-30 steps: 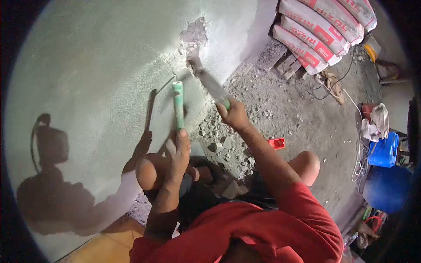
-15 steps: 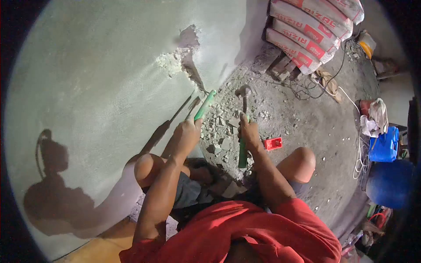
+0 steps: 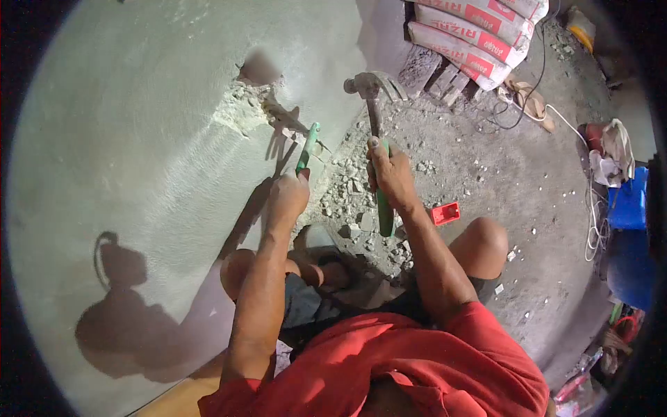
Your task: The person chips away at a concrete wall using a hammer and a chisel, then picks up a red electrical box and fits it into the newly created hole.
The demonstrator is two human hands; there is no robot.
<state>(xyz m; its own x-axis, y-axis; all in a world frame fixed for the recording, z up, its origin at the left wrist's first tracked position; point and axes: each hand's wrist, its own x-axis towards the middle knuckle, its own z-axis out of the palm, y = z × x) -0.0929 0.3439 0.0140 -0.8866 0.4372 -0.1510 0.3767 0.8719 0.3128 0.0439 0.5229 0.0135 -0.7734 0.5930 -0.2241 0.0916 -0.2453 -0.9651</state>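
My left hand [image 3: 287, 198] is closed around a green-handled chisel [image 3: 309, 146], which points up beside the broken part of the wall. Its working tip cannot be made out clearly. A claw hammer [image 3: 375, 115] with a green grip is in my right hand [image 3: 394, 174], its metal head raised to the right of the chisel and apart from it. Beyond my left hand, a rough hole [image 3: 243, 108] is chipped into the grey plastered wall [image 3: 160, 139]; a blurred patch covers its upper end.
Broken rubble [image 3: 347, 194] lies along the wall's foot between my hands. A small red box [image 3: 445, 213] sits on the concrete floor [image 3: 528, 229]. Stacked cement bags [image 3: 465, 42] stand at the back, with a cable [image 3: 535, 83] and blue containers [image 3: 629, 201] to the right.
The hammer and my right hand have moved up and slightly left. My left hand has shifted left and up with the chisel. The view has also shifted.
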